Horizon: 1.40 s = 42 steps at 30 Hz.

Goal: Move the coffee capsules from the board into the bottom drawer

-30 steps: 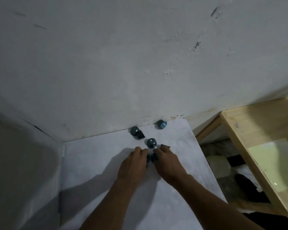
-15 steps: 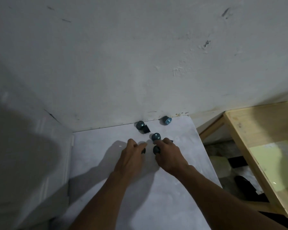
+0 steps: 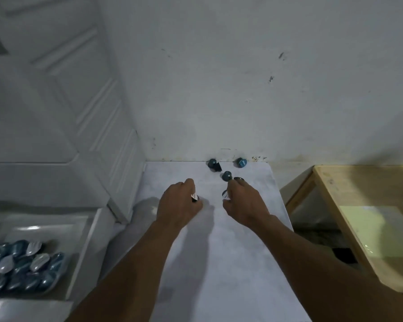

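Observation:
Three blue coffee capsules stand on the white board [image 3: 242, 252] near the wall: one capsule [image 3: 212, 163] at the back, another capsule [image 3: 242, 162] to its right, a third capsule [image 3: 226, 176] just in front of them. My left hand [image 3: 179, 204] grips a capsule [image 3: 194, 197], mostly hidden in its curled fingers. My right hand [image 3: 241, 202] pinches another capsule [image 3: 225, 194], and its fingertips lie beside the third capsule. At the lower left, the open bottom drawer [image 3: 84, 247] holds several blue and silver capsules [image 3: 21, 266].
A white plastic drawer cabinet [image 3: 68, 112] rises on the left, its front next to the board's left edge. A pale wooden table [image 3: 368, 187] stands to the right, with a gap and dark floor between it and the board. The white wall is right behind the capsules.
Both hands have parted, each carrying a capsule off the board. The view has swung left and down, bringing the cabinet and open drawer into sight.

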Tool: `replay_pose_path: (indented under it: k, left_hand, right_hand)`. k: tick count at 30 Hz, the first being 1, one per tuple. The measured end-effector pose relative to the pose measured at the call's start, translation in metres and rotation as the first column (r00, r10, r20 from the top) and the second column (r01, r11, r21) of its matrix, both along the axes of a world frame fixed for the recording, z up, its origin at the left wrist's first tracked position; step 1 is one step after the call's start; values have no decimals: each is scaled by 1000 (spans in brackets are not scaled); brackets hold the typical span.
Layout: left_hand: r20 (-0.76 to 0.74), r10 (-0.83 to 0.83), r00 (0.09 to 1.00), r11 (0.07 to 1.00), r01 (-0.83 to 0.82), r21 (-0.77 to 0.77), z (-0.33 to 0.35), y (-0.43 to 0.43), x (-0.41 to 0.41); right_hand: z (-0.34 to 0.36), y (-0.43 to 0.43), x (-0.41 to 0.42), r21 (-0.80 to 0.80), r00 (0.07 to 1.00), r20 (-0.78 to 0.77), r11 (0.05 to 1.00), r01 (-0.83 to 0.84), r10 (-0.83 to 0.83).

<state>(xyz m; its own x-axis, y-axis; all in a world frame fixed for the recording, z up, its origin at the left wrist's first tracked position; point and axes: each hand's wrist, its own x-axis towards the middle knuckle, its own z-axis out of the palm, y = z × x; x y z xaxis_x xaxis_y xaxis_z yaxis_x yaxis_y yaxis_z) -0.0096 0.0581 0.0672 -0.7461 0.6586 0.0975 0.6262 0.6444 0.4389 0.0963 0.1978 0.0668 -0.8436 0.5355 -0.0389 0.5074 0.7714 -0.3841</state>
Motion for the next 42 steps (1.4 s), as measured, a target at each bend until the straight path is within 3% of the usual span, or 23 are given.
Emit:
replay_pose_path:
  k: [3, 7, 17, 27, 33, 42]
  left_hand:
    - [-43, 22, 999, 998, -19, 62, 11, -29, 32]
    - [20, 98, 995, 985, -100, 138, 20, -76, 72]
    - [-50, 172, 984, 981, -166, 104, 51, -189, 96]
    - [-100, 186, 977, 977, -173, 125, 66, -320, 39]
    - [-129, 169, 977, 985, -164, 51, 73, -398, -18]
    - [-66, 113, 991, 994, -113, 13, 55, -417, -90]
  right_hand:
    - [9, -27, 28, 16, 998, -55, 999, -36, 36]
    - [23, -66, 58, -55, 988, -134, 995, -85, 77]
    - [52, -172, 63, -45, 954, -203, 971, -233, 220]
    - [65, -307, -6, -15, 934, -267, 968, -252, 239]
    - [59, -392, -57, -55, 933, -278, 966, -252, 228]
    - [40, -408, -109, -79, 969, -182, 979, -186, 169]
